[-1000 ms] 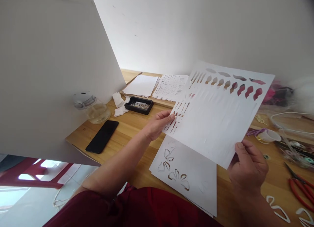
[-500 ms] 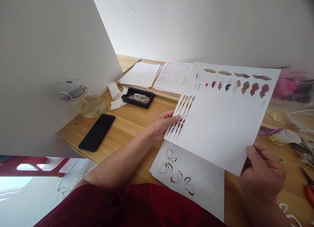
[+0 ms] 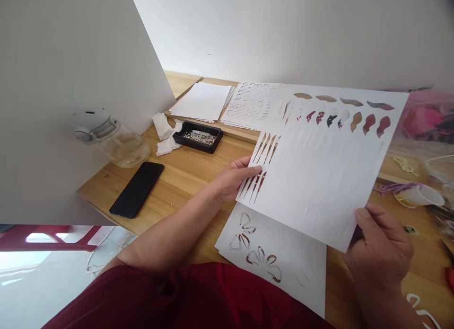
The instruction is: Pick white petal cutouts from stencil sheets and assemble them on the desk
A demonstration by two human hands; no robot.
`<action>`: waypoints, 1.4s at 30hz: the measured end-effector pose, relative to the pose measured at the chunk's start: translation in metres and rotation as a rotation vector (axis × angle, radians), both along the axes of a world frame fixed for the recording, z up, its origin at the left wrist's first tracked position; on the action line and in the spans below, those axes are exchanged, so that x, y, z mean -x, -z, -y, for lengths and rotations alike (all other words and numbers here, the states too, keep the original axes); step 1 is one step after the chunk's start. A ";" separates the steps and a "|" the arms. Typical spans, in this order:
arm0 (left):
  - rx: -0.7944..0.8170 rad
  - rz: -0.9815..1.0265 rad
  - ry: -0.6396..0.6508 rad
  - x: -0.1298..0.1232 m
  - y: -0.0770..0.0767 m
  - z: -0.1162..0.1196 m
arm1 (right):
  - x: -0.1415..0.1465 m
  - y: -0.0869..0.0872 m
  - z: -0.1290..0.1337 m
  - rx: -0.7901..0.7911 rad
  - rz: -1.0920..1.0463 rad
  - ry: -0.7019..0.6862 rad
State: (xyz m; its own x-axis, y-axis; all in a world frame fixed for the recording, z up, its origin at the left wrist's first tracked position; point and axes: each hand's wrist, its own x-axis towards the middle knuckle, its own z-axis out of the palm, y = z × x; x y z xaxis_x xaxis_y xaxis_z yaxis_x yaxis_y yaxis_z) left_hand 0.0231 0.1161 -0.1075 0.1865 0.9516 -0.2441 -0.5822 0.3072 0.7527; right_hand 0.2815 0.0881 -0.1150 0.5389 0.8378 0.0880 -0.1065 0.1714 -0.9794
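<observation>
A white sheet with cut-out shapes (image 3: 319, 168) is held up, tilted, between both hands. Leaf-like holes run along its top, and narrow slits line its left side. My left hand (image 3: 236, 180) pinches the left edge, thumb on top over the slits. At the lower right corner, my right hand (image 3: 379, 244) grips the sheet with its thumb on the front; some of its fingers are hidden behind. Partly beneath lies another white sheet with petal-shaped cut-outs (image 3: 294, 258), on the wooden table (image 3: 184, 177) near my red clothing.
A black phone (image 3: 136, 189) and a glass jug (image 3: 124, 146) stand left. A black tray (image 3: 197, 137) of small beads sits beside white cloth scraps (image 3: 163, 132). Paper stacks (image 3: 202, 101) lie at the back. A white cup (image 3: 422, 195) and red-handled tool (image 3: 449, 277) are right.
The view has shifted slightly, so the phone, jug and tray appear a little further left and higher. Both hands keep their hold on the sheet.
</observation>
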 end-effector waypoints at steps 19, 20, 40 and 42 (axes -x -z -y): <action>-0.033 -0.063 0.019 0.001 -0.001 0.003 | 0.003 0.002 0.000 0.038 0.089 0.025; -0.032 -0.061 0.019 0.001 -0.001 0.003 | 0.003 0.002 0.000 0.042 0.083 0.019; -0.020 -0.088 -0.047 0.000 0.003 -0.001 | -0.004 0.008 0.001 0.071 0.003 -0.060; -0.018 -0.075 -0.061 0.001 0.004 -0.002 | -0.004 0.008 0.001 0.062 0.072 -0.039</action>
